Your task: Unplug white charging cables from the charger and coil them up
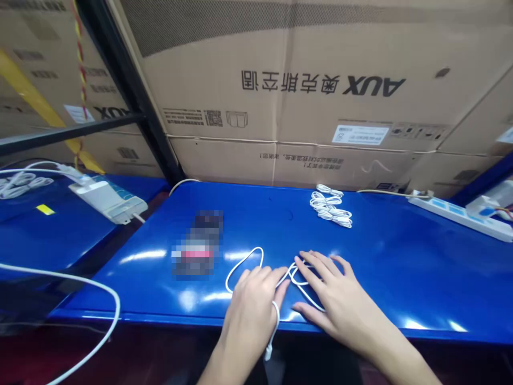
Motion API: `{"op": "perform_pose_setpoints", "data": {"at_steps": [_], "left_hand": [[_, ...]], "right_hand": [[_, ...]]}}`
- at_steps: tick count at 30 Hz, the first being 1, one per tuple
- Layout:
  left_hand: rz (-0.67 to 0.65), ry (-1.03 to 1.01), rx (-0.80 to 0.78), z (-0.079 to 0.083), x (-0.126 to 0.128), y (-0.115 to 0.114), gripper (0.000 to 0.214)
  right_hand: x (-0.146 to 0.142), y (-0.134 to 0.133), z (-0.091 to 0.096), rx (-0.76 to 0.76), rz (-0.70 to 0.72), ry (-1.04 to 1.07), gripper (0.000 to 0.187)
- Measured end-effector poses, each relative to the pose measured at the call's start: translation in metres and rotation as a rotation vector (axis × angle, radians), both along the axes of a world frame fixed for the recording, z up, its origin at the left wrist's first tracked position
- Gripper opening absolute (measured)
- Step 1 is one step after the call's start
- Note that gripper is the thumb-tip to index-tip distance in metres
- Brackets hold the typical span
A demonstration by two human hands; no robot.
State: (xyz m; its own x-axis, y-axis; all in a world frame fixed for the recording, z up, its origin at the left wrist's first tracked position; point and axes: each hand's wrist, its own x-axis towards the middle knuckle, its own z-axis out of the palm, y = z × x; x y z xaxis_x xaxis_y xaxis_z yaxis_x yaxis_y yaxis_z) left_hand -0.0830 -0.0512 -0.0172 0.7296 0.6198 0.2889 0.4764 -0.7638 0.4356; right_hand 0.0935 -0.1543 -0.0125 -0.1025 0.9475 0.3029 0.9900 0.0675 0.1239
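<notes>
Your left hand [250, 315] and right hand [336, 294] lay spread, pinching nothing; slack in the white cable [244, 258] could have tangled it.

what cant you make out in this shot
Head view only:
The dark object on the blue bench is pixelated, so its kind is unreadable.
The left hand and right hand cover parts of the white cable.
The right edge cuts off the power strip.
The left edge cuts off the coiled cable.
</notes>
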Motion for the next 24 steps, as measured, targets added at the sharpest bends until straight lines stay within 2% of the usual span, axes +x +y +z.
{"op": "perform_pose_setpoints", "data": {"at_steps": [6,10,11,14,17,20,24], "left_hand": [[-0.005,-0.046,0.013,-0.005,0.002,0.001,0.027],[-0.098,-0.053,0.037,0.004,-0.013,0.003,0.040],[-0.090,-0.040,0.083,0.008,-0.020,0.005,0.044],[0.055,0.030,0.194,0.016,-0.043,0.011,0.056],[0.122,0.090,0.140,0.017,-0.055,0.013,0.067],[0.026,0.090,0.040,0.013,-0.045,0.007,0.071],[-0.105,0.062,0.000,0.012,-0.016,0.001,0.074]], "right_hand": [[0.008,-0.001,-0.007,-0.016,-0.164,-0.066,0.049],[0.007,0.001,-0.011,-0.024,-0.301,-0.133,0.046],[0.007,0.002,-0.011,-0.022,-0.340,-0.147,0.046],[0.003,0.004,-0.010,-0.014,-0.433,-0.154,0.049],[0.001,0.007,-0.005,-0.012,-0.460,-0.074,0.053],[-0.001,0.011,0.005,-0.070,-0.474,0.009,0.049],[-0.003,0.018,0.023,-0.206,-0.418,0.063,0.038]]}}
